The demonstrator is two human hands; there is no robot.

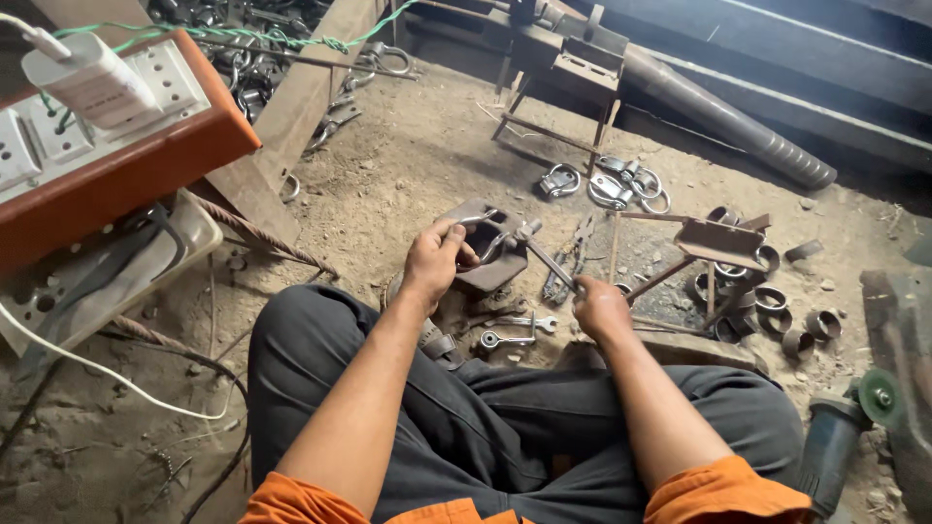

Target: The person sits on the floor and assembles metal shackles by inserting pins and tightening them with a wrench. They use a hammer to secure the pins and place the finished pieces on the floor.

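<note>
At the upper left of the frame sits an orange-sided socket board (146,146) with a white face, and one white charger plug (89,82) stands in it; a green twisted cord (243,36) runs above. Below it lies a pale box (184,243) with white cable trailing over the dirt.

At centre, the left hand (434,260) wraps its fingers and thumb tight around a rusty bent metal plate (488,254) with a shiny clamp part on it, held just above the dirt floor (408,155). The right hand (599,306) is closed around the handle of a slim metal tool (549,260), whose tip touches the plate.

Between the hands, lower down, lie two small spanners (515,330). One pair of pliers (568,267) rests just beyond the tool. Three or four shiny clamps (607,184) lie at upper centre. At right, a small welded stand (718,243) straddles about seven short pipe rings (786,320). One angle grinder (845,437) lies at lower right. A long ribbed steel bar (738,131) crosses the upper right.
</note>
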